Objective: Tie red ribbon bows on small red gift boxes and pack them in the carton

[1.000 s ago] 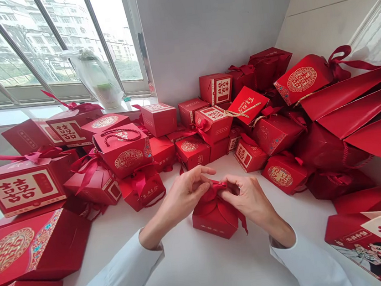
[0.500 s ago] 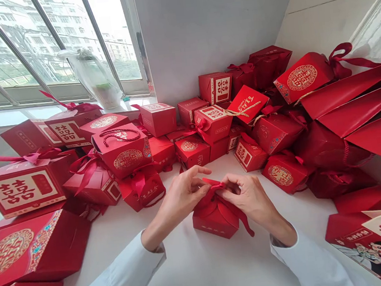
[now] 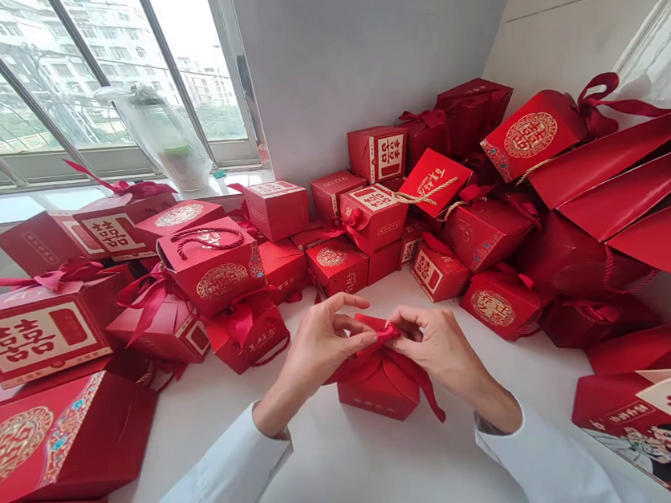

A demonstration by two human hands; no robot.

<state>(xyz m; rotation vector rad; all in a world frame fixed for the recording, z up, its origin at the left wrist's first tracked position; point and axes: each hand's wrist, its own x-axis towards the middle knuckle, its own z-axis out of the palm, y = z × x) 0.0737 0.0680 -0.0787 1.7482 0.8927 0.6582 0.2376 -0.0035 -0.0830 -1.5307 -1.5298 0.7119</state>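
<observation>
A small red box stands on the white table between my hands. Red ribbon lies over its top, with one tail hanging down at the right side. My left hand is at the upper left of the box, thumb and fingertips closed on the ribbon. On the other side, my right hand pinches the ribbon near its knot. The fingertips of both hands partly cover the knot.
Many red gift boxes are piled at the left, with more stacked along the back and right. Folded red bags lean at the right. A wrapped vase stands on the windowsill.
My left hand has shifted slightly, and a stretch of ribbon now shows below it at the box's left. My right hand keeps its pinch. The view has moved a little.
</observation>
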